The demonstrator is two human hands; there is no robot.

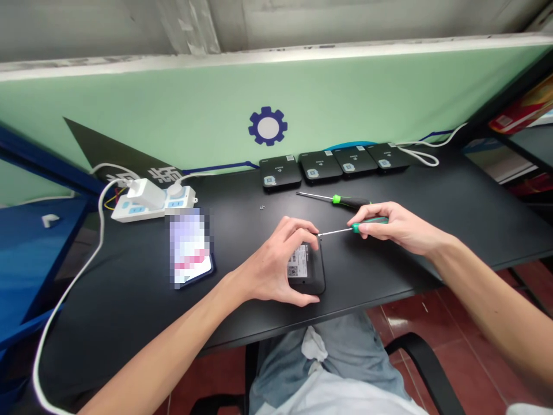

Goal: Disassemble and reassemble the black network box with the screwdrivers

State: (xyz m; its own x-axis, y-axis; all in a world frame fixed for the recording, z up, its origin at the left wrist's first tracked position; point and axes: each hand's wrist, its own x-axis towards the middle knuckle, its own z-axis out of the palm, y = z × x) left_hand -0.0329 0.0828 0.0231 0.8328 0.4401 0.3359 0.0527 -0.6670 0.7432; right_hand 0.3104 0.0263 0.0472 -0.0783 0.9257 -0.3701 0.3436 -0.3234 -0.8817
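- Four black boxes [334, 164] are sitting in a row against the green panel [129, 104], at 12 to 1 o'clock from the work spot, with a white cable [417, 151] trailing off their right end.
- A second screwdriver [341, 200] is lying on the black desk [453, 199] at 1 o'clock, and a few tiny screws [262, 207] are lying at 12 o'clock.
- A white power strip [151, 208] is sitting at 10 o'clock, and a flat dark-edged object [190, 248], its face blurred, is lying at 9 o'clock.
- Nothing is standing between the hands and the small black device [306, 268], though the left fingers are covering much of it.
- The device is lying near the desk's front edge, directly ahead of the person. It has rounded corners and a pale label with a QR code [299, 260].
- The left hand [270, 265] is holding it, with the fingers curled over its far side and the thumb along its near edge.
- The right hand [400, 227] is pinching a slim precision screwdriver [358, 227] with a green-and-black handle between thumb and fingers, its steel tip reaching the device's upper corner; whether they are touching is too small to tell.
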